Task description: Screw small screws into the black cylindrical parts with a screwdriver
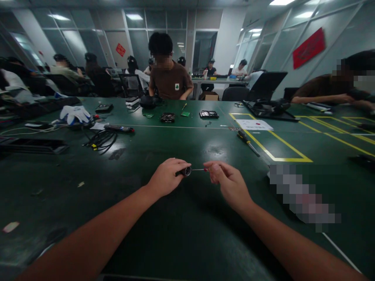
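Just left of the middle of the head view, my left hand (168,175) is closed on a small black cylinder (186,171), its round, ring-like end turned toward me. Its other end is hidden by the fingers. My right hand (227,177) pinches a thin screwdriver (199,169) by its red part, most of the handle being covered by the fingers. The slim metal shaft points left at the cylinder, its tip very near the ring; whether they touch I cannot tell. Both hands are above the green table (181,242).
A yellow-and-black screwdriver (248,143) lies beyond my right hand, beside yellow tape lines (290,159). Further back are opened black devices (168,117), white gloves (75,114) and coiled cables (101,141). A blurred-out object (301,197) lies at right. A person (170,80) is across the table.
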### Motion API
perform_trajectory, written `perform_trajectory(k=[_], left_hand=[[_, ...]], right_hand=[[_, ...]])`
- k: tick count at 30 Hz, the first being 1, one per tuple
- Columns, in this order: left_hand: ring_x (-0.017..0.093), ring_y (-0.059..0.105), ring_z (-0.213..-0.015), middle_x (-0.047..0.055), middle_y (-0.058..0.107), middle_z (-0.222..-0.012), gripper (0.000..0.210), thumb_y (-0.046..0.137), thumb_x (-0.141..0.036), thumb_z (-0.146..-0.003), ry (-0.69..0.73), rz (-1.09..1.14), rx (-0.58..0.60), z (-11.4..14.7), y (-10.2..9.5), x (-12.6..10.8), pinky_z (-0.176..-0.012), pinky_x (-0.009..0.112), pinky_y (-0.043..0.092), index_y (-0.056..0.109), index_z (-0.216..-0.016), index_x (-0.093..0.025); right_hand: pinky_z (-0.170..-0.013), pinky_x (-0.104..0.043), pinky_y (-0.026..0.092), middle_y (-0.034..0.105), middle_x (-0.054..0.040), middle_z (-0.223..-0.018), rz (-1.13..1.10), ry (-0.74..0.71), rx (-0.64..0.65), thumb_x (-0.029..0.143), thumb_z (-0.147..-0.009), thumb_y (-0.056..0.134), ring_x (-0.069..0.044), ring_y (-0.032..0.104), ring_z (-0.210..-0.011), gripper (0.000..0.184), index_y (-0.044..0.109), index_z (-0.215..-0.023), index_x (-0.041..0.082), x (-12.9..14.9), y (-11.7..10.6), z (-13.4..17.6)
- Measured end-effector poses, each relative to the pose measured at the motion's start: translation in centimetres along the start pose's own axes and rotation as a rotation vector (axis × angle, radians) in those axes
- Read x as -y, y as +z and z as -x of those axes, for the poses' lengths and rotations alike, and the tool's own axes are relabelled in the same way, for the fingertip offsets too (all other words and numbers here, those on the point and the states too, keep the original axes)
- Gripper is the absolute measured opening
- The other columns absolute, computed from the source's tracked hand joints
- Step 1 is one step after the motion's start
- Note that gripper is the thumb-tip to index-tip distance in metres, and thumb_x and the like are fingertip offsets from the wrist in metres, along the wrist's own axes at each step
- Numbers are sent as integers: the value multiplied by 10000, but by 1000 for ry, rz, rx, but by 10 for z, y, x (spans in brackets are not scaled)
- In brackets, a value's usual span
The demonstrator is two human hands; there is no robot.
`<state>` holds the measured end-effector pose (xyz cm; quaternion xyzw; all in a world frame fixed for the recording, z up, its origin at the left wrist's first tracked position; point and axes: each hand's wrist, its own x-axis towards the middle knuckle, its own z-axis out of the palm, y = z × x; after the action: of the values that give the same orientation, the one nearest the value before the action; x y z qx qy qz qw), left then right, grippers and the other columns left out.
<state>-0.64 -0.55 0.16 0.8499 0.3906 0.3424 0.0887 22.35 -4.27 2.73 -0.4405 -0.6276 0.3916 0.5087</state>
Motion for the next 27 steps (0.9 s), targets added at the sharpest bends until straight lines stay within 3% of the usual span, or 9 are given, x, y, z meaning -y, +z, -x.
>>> perform_trajectory(k=[4,10,13,19,24,27], left_hand=[[249,709,-1094,65,775,-1182,398,754,-53,-845,18,-3,0,0,1,-1,-1010,460,584,753,-1214,-200],[242,712,-1098,49,778,-1189,369,774,-79,-847,-28,48,-27,0,0,-1,-1069,489,550,758,-1192,-210],[239,712,-1097,45,779,-1187,363,779,-85,-849,-49,73,-37,1,1,0,-1079,495,541,758,-1187,-212],[243,716,-1106,57,778,-1188,387,799,-99,-835,-70,117,-58,1,1,1,-1003,458,586,754,-1200,-217],[244,717,-1145,58,769,-1223,405,803,-124,-843,-68,132,-78,2,1,2,-1042,474,577,744,-1229,-228],[252,717,-1156,60,767,-1233,403,796,-127,-849,-63,116,-68,2,2,0,-1042,483,581,743,-1234,-232]], right_hand=[[-553,-303,408,611,1,-671,127,2,-69,497,-964,610,-151,512,-577,327,753,-1015,207,1,1,0],[-625,-298,496,699,-12,-804,-48,-7,-144,401,-832,762,-169,622,-695,253,641,-978,233,-6,1,-4],[-672,-316,520,732,-38,-871,-22,-5,-145,430,-857,746,-169,632,-722,264,685,-1008,222,-5,1,-4],[-537,-296,439,650,6,-680,19,50,-115,491,-921,685,-139,532,-563,316,746,-1032,202,-3,3,-3],[-643,-317,533,679,2,-772,-53,13,-141,433,-884,753,-164,625,-676,295,701,-1082,221,-7,4,-2],[-674,-332,544,685,-12,-777,-31,-10,-159,478,-928,700,-172,638,-692,289,715,-1053,218,-9,3,-3]])
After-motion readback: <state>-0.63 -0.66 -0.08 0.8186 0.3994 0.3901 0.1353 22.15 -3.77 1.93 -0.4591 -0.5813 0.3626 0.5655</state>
